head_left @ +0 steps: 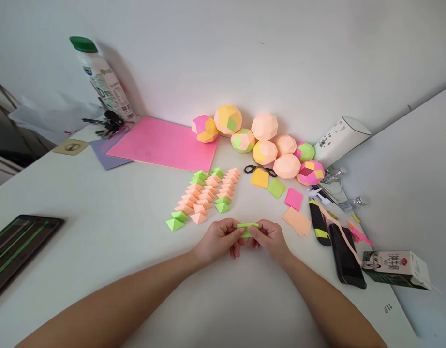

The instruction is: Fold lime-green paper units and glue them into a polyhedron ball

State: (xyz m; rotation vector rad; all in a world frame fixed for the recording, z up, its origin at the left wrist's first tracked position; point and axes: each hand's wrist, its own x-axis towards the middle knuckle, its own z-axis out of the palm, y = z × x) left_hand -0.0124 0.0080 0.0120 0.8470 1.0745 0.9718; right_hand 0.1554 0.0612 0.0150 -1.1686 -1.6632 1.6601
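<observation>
My left hand (pixel 218 239) and my right hand (pixel 269 240) meet over the white table (pixel 99 241), both pinching one small folded green paper (pixel 247 226) between fingertips. Just beyond the hands lie rows of folded paper pieces (pixel 204 193), orange and green, shaped like small pyramids. Loose paper squares lie to the right: yellow (pixel 260 178), green (pixel 276 187), pink (pixel 293 198) and peach (pixel 297 221).
Several paper balls (pixel 264 126) cluster by the wall, with small scissors (pixel 260 169) in front. A pink sheet (pixel 165 143), keys (pixel 107 124) and a bottle (pixel 101 79) are at back left. A phone (pixel 346 255), highlighter (pixel 318 222) and carton (pixel 395 268) sit right; a tablet (pixel 16 249) left.
</observation>
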